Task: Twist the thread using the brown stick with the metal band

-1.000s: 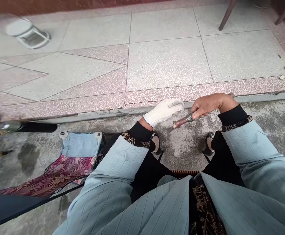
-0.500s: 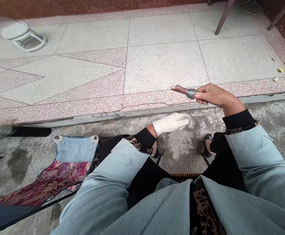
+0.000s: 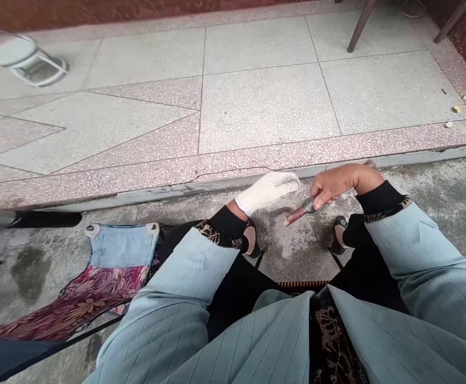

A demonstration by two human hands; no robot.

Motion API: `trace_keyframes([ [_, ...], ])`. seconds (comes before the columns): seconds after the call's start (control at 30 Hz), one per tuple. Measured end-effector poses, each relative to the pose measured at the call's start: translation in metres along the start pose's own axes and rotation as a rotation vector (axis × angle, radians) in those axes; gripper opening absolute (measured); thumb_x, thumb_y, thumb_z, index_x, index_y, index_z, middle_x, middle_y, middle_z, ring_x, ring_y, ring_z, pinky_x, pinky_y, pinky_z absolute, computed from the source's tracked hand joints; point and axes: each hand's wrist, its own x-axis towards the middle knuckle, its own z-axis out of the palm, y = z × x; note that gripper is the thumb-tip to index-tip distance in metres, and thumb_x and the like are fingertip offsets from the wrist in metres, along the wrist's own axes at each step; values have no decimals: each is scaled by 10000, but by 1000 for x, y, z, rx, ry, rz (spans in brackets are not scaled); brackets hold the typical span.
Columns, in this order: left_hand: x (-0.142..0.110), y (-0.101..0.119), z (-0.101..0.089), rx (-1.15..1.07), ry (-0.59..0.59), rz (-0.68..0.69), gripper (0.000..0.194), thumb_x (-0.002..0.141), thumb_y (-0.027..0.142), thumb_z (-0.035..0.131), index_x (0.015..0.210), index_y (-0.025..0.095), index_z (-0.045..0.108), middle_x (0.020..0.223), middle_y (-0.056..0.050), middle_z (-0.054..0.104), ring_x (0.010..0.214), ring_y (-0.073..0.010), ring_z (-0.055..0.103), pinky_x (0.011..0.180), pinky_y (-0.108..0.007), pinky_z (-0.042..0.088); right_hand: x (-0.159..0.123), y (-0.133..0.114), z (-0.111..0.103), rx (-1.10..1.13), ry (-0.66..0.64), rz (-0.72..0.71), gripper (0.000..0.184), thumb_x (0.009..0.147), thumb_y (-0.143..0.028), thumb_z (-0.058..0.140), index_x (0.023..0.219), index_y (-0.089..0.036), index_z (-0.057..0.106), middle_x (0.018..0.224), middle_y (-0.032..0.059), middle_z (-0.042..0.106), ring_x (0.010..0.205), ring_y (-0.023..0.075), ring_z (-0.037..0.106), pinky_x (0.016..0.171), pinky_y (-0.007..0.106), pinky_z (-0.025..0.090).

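Observation:
My right hand (image 3: 335, 184) is closed round a brown wooden stick (image 3: 296, 215). Grey metal wire (image 3: 308, 204) is wound in a tight coil about the stick, beside my thumb. The stick's pale, bare end slants down to the left over the concrete. To the left, my left hand (image 3: 271, 190) wears a white knitted glove, its fingers curled together in a pinch. A thin strand from the coil led to this hand a moment ago; between the gloved fingers it is now too fine to make out.
A raised terrazzo step (image 3: 268, 106) runs across in front of my feet. On it stand a white stool (image 3: 37, 61) at the left and furniture legs (image 3: 361, 26) at the back right. A folding chair with patterned fabric (image 3: 105, 282) lies left of my legs.
My right hand has turned and lowered the stick, so its bare end points down-left instead of up-left. The gloved left hand has moved up and to the left.

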Motion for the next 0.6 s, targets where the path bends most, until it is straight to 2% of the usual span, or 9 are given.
trace_keyframes([
  [0.1,1,2,3,-76,36,-15,286,932,364,480,937,143,661,828,-20,641,710,-114,550,677,-237,437,-7,0,-8,139,-115,-116,455,697,-638,765,750,-188,735,625,-9,605,612,131,516,615,282,382],
  [0.2,2,3,7,-132,31,-56,329,964,395,431,921,150,645,767,-11,610,640,-101,517,621,-226,415,-12,4,-17,335,24,-187,504,814,-665,645,699,-174,653,604,-11,553,570,105,451,587,271,340],
  [0.3,3,0,12,-84,-20,-80,354,981,424,407,910,166,639,708,8,570,610,-101,496,593,-222,386,-12,7,-18,378,231,-102,538,834,-686,621,648,-183,581,579,-6,513,553,107,425,582,284,322],
  [0.43,3,0,20,-41,-172,-48,351,979,422,394,938,175,640,714,9,583,607,-114,501,595,-236,380,-3,10,-14,298,374,68,550,868,-702,566,681,-186,598,596,20,528,584,133,448,618,313,340],
  [0.5,3,2,22,-16,-238,-22,332,969,400,407,921,173,644,708,11,578,608,-116,495,606,-238,375,5,13,-13,149,398,193,526,868,-676,586,706,-177,630,611,38,543,615,153,475,631,325,336],
  [0.6,3,6,22,47,-293,10,329,963,384,415,881,171,652,725,5,592,643,-122,506,641,-242,370,17,19,-10,-125,305,322,476,865,-625,611,751,-168,677,678,78,589,693,199,542,644,334,333],
])
